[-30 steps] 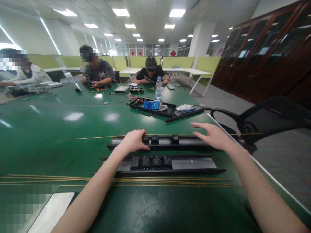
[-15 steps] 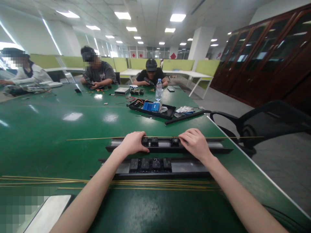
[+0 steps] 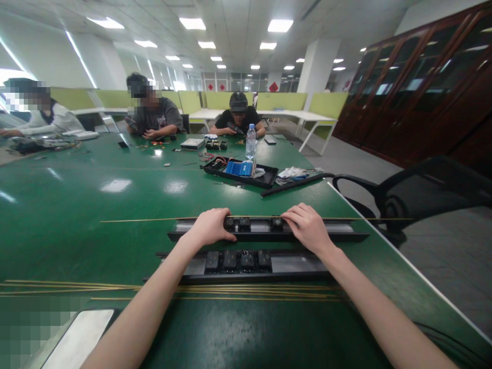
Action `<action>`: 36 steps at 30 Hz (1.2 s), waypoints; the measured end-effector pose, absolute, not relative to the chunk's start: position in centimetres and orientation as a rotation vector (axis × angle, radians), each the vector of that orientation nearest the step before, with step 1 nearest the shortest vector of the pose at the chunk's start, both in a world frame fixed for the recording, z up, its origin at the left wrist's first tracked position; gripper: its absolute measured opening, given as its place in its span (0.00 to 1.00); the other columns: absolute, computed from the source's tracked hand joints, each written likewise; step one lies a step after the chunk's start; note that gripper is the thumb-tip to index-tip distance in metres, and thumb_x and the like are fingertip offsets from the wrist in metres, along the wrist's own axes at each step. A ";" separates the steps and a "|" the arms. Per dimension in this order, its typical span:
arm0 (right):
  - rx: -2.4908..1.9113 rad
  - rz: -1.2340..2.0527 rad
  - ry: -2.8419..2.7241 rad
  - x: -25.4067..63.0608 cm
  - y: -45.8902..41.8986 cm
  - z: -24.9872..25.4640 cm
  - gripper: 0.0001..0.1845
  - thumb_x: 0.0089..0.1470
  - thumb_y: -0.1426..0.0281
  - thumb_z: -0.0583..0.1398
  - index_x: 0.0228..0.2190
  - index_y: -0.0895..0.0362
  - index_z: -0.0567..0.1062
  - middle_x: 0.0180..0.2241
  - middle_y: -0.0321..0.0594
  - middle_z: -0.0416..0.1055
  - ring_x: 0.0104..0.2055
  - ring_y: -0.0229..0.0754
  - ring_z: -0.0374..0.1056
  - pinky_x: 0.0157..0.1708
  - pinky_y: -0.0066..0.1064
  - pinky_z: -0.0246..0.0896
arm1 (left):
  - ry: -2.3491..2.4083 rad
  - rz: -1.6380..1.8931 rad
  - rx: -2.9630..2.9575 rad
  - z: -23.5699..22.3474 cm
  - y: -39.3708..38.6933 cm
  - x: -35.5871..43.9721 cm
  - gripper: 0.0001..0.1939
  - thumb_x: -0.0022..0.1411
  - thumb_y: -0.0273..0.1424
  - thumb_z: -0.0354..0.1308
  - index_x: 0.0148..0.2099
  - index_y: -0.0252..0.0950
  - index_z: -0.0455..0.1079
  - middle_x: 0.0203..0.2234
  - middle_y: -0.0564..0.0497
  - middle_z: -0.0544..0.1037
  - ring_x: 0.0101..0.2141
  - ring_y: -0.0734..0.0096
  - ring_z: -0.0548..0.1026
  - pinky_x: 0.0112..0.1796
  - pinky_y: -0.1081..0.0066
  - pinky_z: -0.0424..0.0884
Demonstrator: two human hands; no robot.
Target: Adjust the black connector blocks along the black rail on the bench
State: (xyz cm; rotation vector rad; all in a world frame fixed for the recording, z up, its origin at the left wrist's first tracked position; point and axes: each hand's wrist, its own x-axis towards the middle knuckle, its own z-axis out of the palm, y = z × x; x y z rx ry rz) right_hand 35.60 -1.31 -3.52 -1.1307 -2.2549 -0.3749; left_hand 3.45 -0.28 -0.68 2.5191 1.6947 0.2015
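A long black channel with a silvery floor lies crosswise in front of me. Small black blocks sit inside it. A thin brass-coloured rod runs along the channel's far side and sticks out past both ends. My left hand is closed around the channel beside the left blocks, thumb on the near wall, fingertips hidden behind. With thumb and fingers pinched, my right hand holds the rod just right of another black block. Nearer to me, a second channel carries a row of larger black blocks.
Several loose rods lie along the near side. A white-topped flat object is at lower left. Farther off are a black tray, gloves, a dark strip and a bottle. Three people sit beyond; a chair stands right.
The rod has slid slightly to the left, and my right hand has shifted a little left with it. My left hand and both channels have stayed in place.
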 end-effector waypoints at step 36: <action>-1.077 -0.380 -2.257 35.5 -1.0 -4.1 0.11 0.65 0.72 0.55 0.39 0.56 0.79 0.35 0.44 0.76 0.40 0.47 0.66 0.41 0.40 0.63 | 1.590 0.309 2.548 -1.5 0.2 2.9 0.34 0.43 0.51 0.72 0.47 0.37 0.72 0.43 0.42 0.81 0.44 0.49 0.79 0.42 0.61 0.73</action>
